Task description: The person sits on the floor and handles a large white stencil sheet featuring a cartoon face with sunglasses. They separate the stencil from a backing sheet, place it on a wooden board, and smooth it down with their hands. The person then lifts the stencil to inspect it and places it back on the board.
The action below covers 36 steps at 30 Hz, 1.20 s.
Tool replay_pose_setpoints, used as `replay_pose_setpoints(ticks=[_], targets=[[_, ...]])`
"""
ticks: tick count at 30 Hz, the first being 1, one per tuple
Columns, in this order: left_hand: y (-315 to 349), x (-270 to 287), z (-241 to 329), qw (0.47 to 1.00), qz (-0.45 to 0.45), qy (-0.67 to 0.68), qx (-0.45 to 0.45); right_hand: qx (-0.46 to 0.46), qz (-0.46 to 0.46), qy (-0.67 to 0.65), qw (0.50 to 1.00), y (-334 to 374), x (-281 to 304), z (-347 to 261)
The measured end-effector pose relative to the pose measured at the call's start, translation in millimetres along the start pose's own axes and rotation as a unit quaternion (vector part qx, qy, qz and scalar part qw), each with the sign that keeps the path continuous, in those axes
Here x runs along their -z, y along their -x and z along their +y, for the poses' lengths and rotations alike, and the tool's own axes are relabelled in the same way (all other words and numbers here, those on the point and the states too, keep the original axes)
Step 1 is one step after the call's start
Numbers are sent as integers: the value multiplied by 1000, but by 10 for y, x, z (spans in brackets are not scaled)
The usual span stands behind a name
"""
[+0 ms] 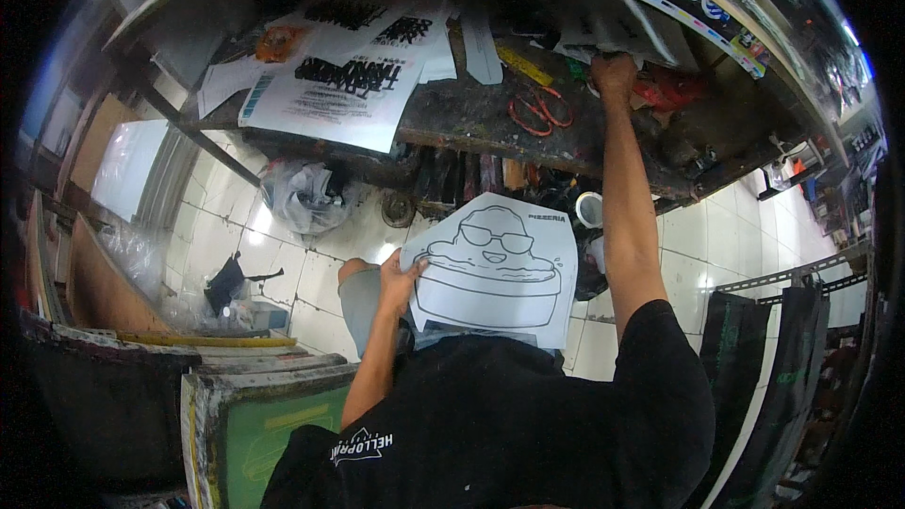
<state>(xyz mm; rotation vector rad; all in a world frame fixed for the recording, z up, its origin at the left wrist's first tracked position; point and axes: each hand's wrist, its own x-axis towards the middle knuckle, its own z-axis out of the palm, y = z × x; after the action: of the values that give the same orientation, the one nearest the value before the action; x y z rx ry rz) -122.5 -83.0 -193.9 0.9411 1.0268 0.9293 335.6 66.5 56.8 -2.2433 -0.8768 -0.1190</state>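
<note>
- L grip (402, 281): pinching L edge of drawing sheet (490, 269), in front of torso
- R grip (614, 75): at bench (462, 127), nr red wrapper (674, 91); can't tell if holding sth
- Red-handled scissors (516, 119): on bench, L of R grip

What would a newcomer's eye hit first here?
The big white sheet with a cartoon in sunglasses, mid-picture, its left edge in the left hand. Next, the red-handled scissors on the dark workbench above, left of the outstretched right hand. Then the green framed panel at lower left.
</note>
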Motion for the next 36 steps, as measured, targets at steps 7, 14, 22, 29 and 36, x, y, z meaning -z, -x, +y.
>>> replay_pose_setpoints(ticks=[7, 14, 22, 29, 36], targets=[[-40, -67, -7, 1000, -14, 13, -3, -275, -80, -510, 811, -537, -255, 255], [17, -86, 106, 1000, -8, 14, 13, 240, -79, 279, 926, -442, -324, 97], [20, -109, 88, 1000, -23, 16, 14, -146, 87, -567, 806, 462, 524, -173], [-38, -99, -71, 998, -32, 35, 30, -181, 67, -658, 728, 2193, 1214, 634], [-106, -36, -188, 996, -30, 56, 58, -171, -184, -648, 719, 3307, 1619, 1738]])
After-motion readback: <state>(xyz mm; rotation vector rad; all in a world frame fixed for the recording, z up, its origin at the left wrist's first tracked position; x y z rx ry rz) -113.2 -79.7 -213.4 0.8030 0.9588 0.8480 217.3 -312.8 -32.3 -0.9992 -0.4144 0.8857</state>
